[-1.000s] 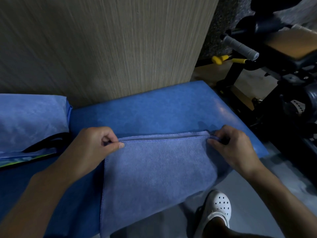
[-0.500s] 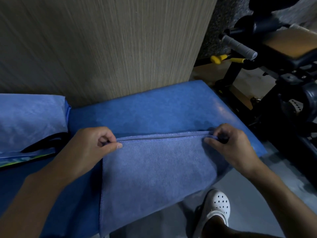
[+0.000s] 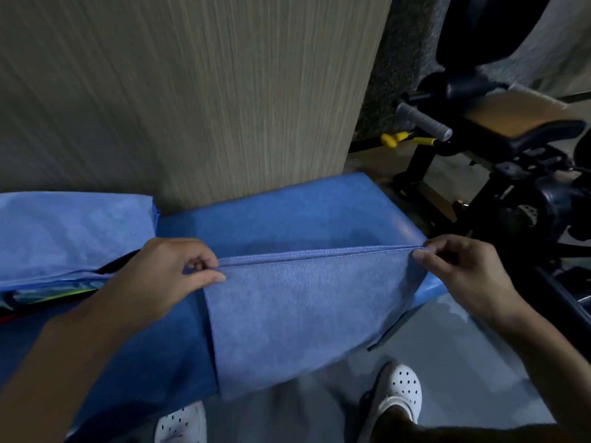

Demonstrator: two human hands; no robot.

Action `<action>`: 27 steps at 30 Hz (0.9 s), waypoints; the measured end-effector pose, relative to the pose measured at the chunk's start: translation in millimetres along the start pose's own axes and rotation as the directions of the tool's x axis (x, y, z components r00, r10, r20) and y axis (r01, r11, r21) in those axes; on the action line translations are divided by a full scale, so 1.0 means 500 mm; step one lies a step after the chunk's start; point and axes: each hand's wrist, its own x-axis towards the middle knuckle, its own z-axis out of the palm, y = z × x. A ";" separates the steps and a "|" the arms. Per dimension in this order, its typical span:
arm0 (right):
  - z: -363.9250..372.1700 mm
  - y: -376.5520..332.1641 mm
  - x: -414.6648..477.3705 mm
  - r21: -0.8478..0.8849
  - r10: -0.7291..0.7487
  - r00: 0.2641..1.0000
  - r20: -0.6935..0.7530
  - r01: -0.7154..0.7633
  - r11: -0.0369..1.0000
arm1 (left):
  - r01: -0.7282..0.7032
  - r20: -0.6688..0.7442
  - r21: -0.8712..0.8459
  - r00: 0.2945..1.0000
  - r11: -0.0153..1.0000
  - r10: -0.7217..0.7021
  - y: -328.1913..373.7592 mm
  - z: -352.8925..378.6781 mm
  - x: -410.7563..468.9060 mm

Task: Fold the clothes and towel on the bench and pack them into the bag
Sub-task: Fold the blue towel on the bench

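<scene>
A blue towel [image 3: 297, 311], doubled over, hangs taut between my two hands above the blue padded bench [image 3: 287, 215]. My left hand [image 3: 169, 273] pinches its top left corner between thumb and curled fingers. My right hand [image 3: 460, 270] pinches the top right corner the same way. The towel's lower edge drapes over the bench's front edge toward the floor. A blue fabric bag [image 3: 70, 231] lies on the bench at the left, its dark opening facing my left hand, with colourful cloth showing inside.
A wood-grain wall panel [image 3: 192, 91] rises right behind the bench. Black gym equipment [image 3: 511, 161] with a grey grip handle and yellow parts stands to the right. My white perforated clogs [image 3: 399, 391] stand on the grey floor below the bench.
Both hands have lifted the towel's top edge off the bench and pulled it tight; the right hand moved outward to the right. The towel now hangs instead of lying flat.
</scene>
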 end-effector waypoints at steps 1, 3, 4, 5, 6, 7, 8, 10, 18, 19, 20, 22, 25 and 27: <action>-0.013 -0.014 -0.005 -0.001 0.000 1.000 -0.008 0.000 1.000 | -0.026 -0.022 0.009 0.999 1.000 0.027 0.014 -0.013 -0.007; -0.041 -0.046 -0.015 0.008 -0.009 1.000 -0.012 0.009 1.000 | -0.063 -0.084 -0.006 0.995 0.998 0.063 0.046 -0.045 -0.017; -0.055 -0.068 -0.020 0.014 -0.020 1.000 -0.009 0.020 1.000 | -0.088 -0.110 -0.008 0.990 0.996 0.086 0.063 -0.065 -0.021; -0.068 -0.088 -0.025 0.028 -0.035 0.999 -0.007 0.035 0.999 | -0.123 -0.132 0.005 0.984 0.992 0.122 0.079 -0.085 -0.025; -0.080 -0.109 -0.029 0.052 -0.051 0.999 -0.008 0.051 0.997 | -0.161 -0.151 0.026 0.975 0.987 0.163 0.093 -0.105 -0.028; -0.091 -0.129 -0.034 0.080 -0.062 0.998 -0.017 0.063 0.995 | -0.201 -0.163 0.040 0.965 0.979 0.205 0.105 -0.125 -0.031; -0.100 -0.149 -0.041 0.111 -0.072 0.997 -0.034 0.076 0.991 | -0.237 -0.166 0.044 0.956 0.970 0.241 0.118 -0.144 -0.035; -0.117 -0.185 -0.050 0.160 -0.091 0.993 -0.075 0.102 0.982 | -0.298 -0.152 0.064 0.940 0.952 0.305 0.141 -0.176 -0.041; -0.190 -0.273 -0.073 0.145 -0.163 0.981 -0.102 0.176 0.974 | -0.274 -0.153 0.150 0.943 0.950 0.296 0.209 -0.256 -0.084; -0.197 -0.281 -0.076 0.176 -0.169 0.980 -0.104 0.186 0.967 | -0.260 -0.166 0.104 0.947 0.960 0.274 0.221 -0.264 -0.090; -0.205 -0.288 -0.080 0.197 -0.173 0.979 -0.108 0.192 0.961 | -0.247 -0.178 0.051 0.951 0.968 0.252 0.233 -0.270 -0.095; -0.221 -0.299 -0.087 0.187 -0.181 0.976 -0.122 0.201 0.961 | -0.223 -0.220 -0.068 0.954 0.972 0.204 0.252 -0.281 -0.106; -0.240 -0.321 -0.098 0.164 -0.222 0.968 -0.120 0.240 0.957 | -0.209 -0.293 -0.189 0.945 0.959 0.148 0.276 -0.291 -0.119; -0.247 -0.335 -0.105 0.150 -0.243 0.967 -0.071 0.251 0.956 | -0.208 -0.319 -0.257 0.940 0.944 0.120 0.286 -0.299 -0.124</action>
